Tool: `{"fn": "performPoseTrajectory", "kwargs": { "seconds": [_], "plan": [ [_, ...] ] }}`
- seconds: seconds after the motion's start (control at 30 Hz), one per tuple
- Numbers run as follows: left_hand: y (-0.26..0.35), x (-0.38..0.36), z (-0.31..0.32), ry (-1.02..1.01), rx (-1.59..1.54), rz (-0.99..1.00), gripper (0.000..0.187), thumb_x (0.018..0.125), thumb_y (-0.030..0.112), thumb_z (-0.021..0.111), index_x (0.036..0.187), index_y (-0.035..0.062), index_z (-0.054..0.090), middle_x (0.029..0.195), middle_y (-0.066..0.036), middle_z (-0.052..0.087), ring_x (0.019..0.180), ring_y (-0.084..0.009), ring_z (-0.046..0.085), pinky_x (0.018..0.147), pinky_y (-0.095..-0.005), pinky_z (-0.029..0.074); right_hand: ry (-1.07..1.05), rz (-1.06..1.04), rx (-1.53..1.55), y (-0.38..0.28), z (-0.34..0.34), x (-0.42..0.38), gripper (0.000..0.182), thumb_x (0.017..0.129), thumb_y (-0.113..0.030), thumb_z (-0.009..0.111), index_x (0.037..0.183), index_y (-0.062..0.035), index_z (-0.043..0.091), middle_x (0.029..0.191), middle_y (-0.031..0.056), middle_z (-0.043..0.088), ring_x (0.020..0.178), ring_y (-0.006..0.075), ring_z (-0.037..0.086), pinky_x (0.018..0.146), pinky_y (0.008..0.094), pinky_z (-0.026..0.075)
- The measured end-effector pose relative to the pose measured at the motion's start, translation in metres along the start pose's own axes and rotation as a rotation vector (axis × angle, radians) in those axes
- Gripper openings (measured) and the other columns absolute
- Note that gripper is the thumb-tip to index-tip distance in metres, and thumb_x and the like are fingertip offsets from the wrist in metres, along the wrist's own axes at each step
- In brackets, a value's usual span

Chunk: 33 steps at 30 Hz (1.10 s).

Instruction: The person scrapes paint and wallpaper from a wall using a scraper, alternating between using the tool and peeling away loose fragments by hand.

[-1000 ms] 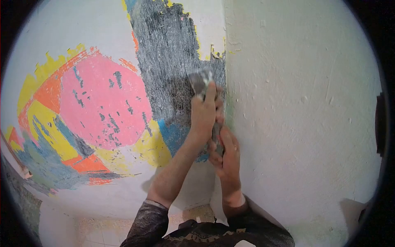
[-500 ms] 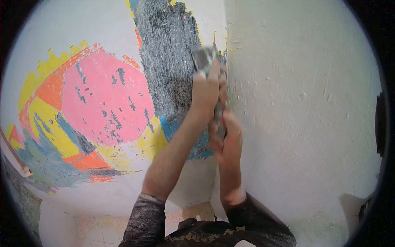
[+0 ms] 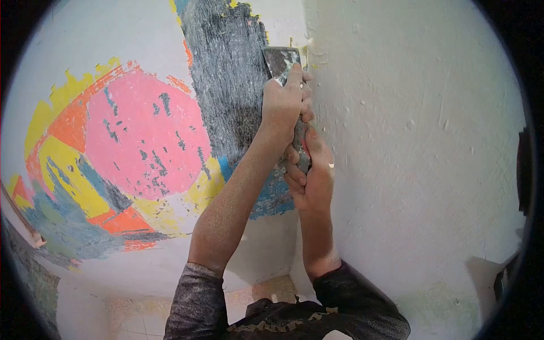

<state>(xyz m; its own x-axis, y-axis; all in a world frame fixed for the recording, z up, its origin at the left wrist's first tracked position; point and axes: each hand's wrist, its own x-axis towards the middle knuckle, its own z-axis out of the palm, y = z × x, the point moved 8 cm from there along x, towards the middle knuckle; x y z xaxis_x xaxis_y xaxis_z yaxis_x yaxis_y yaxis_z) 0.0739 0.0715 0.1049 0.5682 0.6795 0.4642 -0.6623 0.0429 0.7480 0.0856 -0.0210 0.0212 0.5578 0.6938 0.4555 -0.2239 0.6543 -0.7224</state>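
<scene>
A scraper (image 3: 280,61) with a wide, paint-smeared metal blade lies against the painted wall (image 3: 232,85), close to the corner. My left hand (image 3: 283,102) is wrapped round its upper part, just below the blade, with a finger along the blade's right side. Lower down, my right hand (image 3: 311,170) grips the handle (image 3: 302,156), which is partly hidden by the fingers. Under and left of the blade runs a dark, scratched grey band with yellow flecks at its edge.
A pink circle (image 3: 147,136) with orange, yellow and blue patches covers the wall at left. A bumpy pale wall (image 3: 408,141) stands at right, meeting the painted wall at the corner. Below is a tiled floor (image 3: 136,323). Dark objects (image 3: 524,170) show at the right edge.
Both hands and the scraper have moved up the wall a little. The blade, blurred before, now shows sharply.
</scene>
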Motion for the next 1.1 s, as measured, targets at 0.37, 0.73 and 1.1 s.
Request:
{"fn": "performPoseTrajectory", "kwargs": {
  "seconds": [0.37, 0.73, 1.1],
  "plan": [
    [-0.018, -0.006, -0.012, 0.089, 0.164, -0.039, 0.031, 0.092, 0.033, 0.053, 0.082, 0.004, 0.056, 0.054, 0.004, 0.041, 0.039, -0.0076, 0.038, 0.035, -0.0252, 0.029, 0.107, 0.09, 0.233, 0.021, -0.014, -0.007, 0.021, 0.095, -0.028, 0.047, 0.09, -0.0084, 0.051, 0.062, -0.0018, 0.051, 0.036, -0.0001, 0.032, 0.03, 0.0158, 0.025],
    [-0.029, -0.025, -0.023, 0.163, 0.431, 0.021, 0.032, 0.092, 0.032, 0.053, 0.077, 0.0035, 0.056, 0.052, 0.003, 0.043, 0.04, -0.0078, 0.039, 0.037, -0.025, 0.03, 0.156, 0.027, 0.123, 0.03, -0.026, -0.016, 0.026, 0.096, -0.028, 0.045, 0.102, -0.0051, 0.055, 0.062, -0.0021, 0.051, 0.037, 0.0, 0.033, 0.031, 0.016, 0.026],
    [-0.041, -0.028, -0.034, 0.194, 0.412, 0.044, 0.036, 0.092, 0.031, 0.053, 0.069, 0.004, 0.055, 0.049, 0.0, 0.047, 0.036, -0.0115, 0.045, 0.034, -0.0268, 0.032, 0.116, -0.01, 0.044, 0.043, -0.033, -0.016, 0.026, 0.096, -0.027, 0.046, 0.105, -0.0045, 0.055, 0.063, -0.0028, 0.052, 0.038, 0.0, 0.036, 0.032, 0.0169, 0.028]
  ]
}}
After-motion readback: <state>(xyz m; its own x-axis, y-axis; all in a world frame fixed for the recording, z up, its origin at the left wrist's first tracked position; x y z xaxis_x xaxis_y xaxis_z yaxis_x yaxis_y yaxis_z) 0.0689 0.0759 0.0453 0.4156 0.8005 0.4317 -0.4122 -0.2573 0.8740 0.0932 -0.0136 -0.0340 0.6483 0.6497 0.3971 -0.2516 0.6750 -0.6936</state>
